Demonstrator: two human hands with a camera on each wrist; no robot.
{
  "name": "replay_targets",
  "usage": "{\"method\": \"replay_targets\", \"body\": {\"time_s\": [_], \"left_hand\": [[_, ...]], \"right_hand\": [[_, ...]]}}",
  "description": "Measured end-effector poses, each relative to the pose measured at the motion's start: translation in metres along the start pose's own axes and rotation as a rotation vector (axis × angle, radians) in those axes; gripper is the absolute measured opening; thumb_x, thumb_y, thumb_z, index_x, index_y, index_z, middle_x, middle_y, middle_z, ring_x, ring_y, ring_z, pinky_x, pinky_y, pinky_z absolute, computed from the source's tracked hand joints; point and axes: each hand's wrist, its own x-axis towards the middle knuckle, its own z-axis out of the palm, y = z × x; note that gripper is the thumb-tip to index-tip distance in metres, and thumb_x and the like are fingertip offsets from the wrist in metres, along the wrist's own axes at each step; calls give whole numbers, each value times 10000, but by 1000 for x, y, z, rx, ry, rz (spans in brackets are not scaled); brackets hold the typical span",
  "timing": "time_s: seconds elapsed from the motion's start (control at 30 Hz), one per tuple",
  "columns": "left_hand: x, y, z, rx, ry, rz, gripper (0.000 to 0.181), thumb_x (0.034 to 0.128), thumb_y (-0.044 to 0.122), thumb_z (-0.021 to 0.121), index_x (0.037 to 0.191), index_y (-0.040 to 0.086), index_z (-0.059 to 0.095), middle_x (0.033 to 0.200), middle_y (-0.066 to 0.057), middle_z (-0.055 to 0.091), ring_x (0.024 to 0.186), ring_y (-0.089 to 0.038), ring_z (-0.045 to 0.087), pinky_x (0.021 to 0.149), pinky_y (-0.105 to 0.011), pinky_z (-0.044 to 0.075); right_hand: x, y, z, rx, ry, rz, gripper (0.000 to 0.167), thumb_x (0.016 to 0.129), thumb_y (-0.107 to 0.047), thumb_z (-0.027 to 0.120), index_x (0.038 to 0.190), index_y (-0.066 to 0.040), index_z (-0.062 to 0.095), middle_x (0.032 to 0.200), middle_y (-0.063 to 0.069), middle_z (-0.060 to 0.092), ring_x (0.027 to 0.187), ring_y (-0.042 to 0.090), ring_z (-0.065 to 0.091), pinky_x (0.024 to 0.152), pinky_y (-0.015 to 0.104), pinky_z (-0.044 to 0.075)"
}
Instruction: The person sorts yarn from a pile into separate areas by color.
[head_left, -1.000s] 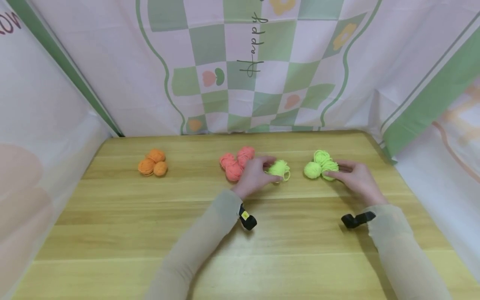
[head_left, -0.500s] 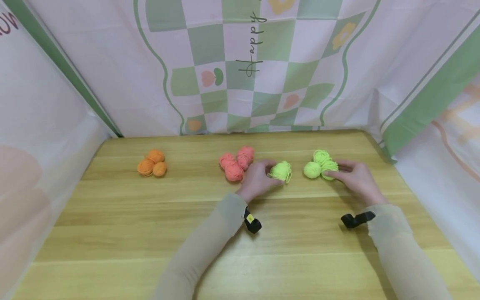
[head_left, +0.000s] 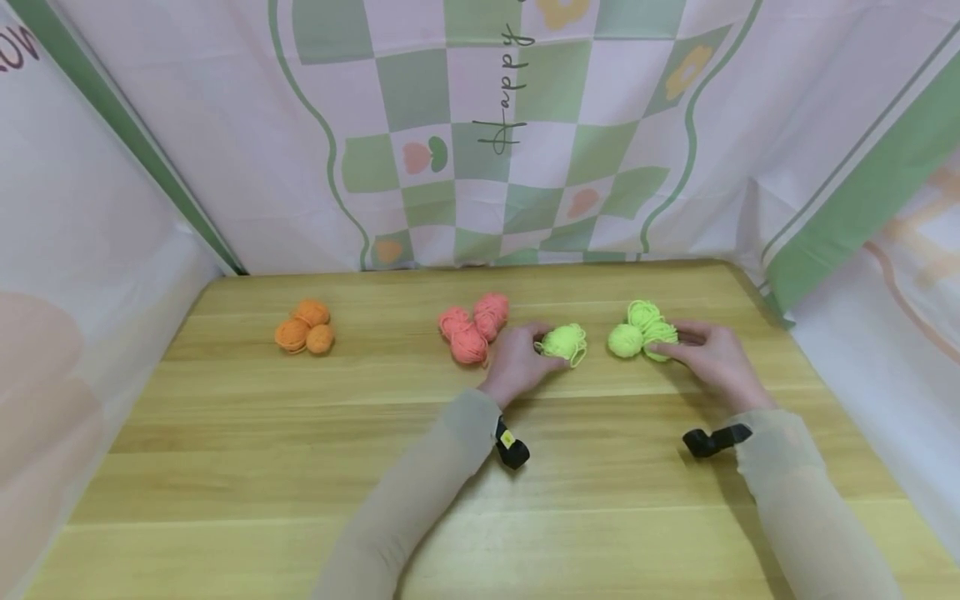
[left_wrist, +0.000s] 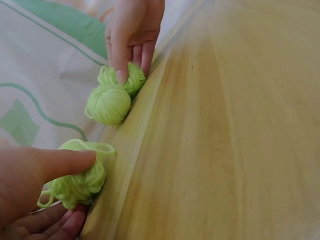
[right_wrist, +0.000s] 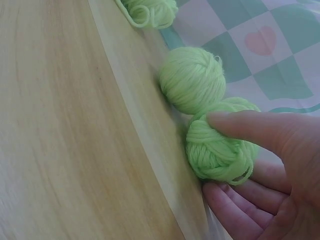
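Note:
With thumb and fingers my left hand (head_left: pixel 517 362) pinches a loosely wound lime-green ball of yarn (head_left: pixel 564 342), a few stray loops hanging off it. Farther right, my right hand (head_left: pixel 718 358) grips another lime-green ball of yarn (right_wrist: pixel 217 150), its thumb on top and its fingers behind and below. That ball touches a smoother, rounder green ball (right_wrist: pixel 192 80) and a third green ball (head_left: pixel 643 312) at the back, forming a cluster. A gap of wood separates the left hand's ball from this cluster. In the left wrist view the thumb (left_wrist: pixel 70 162) crosses over its yarn.
Three coral balls of yarn (head_left: pixel 468 342) sit together just left of my left hand. Farther left is a cluster of three orange balls (head_left: pixel 292 335). The wooden table (head_left: pixel 300 467) ends at a patterned cloth backdrop (head_left: pixel 480 200), with cloth at both sides.
My left hand has shifted a little to the right, carrying its green ball of yarn away from the coral balls. My right hand and its cluster have stayed put.

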Motion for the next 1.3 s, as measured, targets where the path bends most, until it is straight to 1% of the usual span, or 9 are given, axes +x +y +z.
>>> {"method": "replay_targets", "body": {"time_s": [0.27, 0.4, 0.6, 0.77, 0.93, 1.1, 1.3], "left_hand": [[1, 0, 4, -20, 27, -16, 532, 782, 184, 905, 1259, 54, 709, 1168, -57, 725, 929, -94, 617, 828, -208, 489], [1, 0, 4, -19, 41, -19, 512, 781, 179, 906, 1242, 58, 720, 1140, -49, 731, 901, -91, 611, 808, -208, 487], [1, 0, 4, -48, 49, -26, 486, 788, 163, 902, 1229, 58, 728, 1112, -43, 734, 872, -77, 609, 775, -198, 491], [1, -1, 4, -43, 53, -36, 483, 788, 173, 903, 1226, 63, 731, 1084, -34, 735, 859, -78, 608, 759, -199, 491], [3, 0, 3, -40, 65, -33, 473, 784, 186, 903, 1214, 74, 741, 1044, -17, 737, 828, -74, 607, 739, -202, 487], [4, 2, 4, -45, 59, -47, 474, 774, 180, 912, 1206, 79, 743, 1048, -13, 737, 814, -65, 604, 743, -206, 489], [6, 4, 9, -58, 41, -41, 482, 775, 161, 910, 1213, 65, 734, 1040, -23, 730, 812, -69, 598, 744, -201, 493]], "right_hand": [[0, 0, 0, 1, 0, 3, 923, 885, -527, 762, 1490, 78, 418, 1456, 320, 467, 1322, 494, 452, 1086, 618, 339], [0, 1, 0, 3, 0, -3, 917, 886, -526, 761, 1488, 77, 423, 1454, 318, 471, 1320, 494, 454, 1084, 619, 341], [0, 1, 0, 15, -1, 1, 904, 891, -514, 761, 1490, 73, 424, 1456, 313, 473, 1320, 487, 458, 1084, 615, 343], [0, 3, 1, 8, -1, 8, 918, 884, -534, 758, 1493, 66, 423, 1454, 312, 476, 1318, 488, 459, 1083, 619, 342], [3, 4, 0, 0, 17, 3, 917, 880, -542, 759, 1482, 71, 436, 1427, 319, 498, 1296, 488, 480, 1077, 620, 350], [4, 6, 1, 3, 22, -3, 897, 879, -520, 770, 1468, 78, 451, 1411, 317, 514, 1279, 485, 496, 1070, 619, 361], [3, 8, 3, 17, 14, 11, 950, 874, -545, 763, 1501, 71, 402, 1442, 319, 483, 1301, 490, 469, 1078, 621, 349]]}}
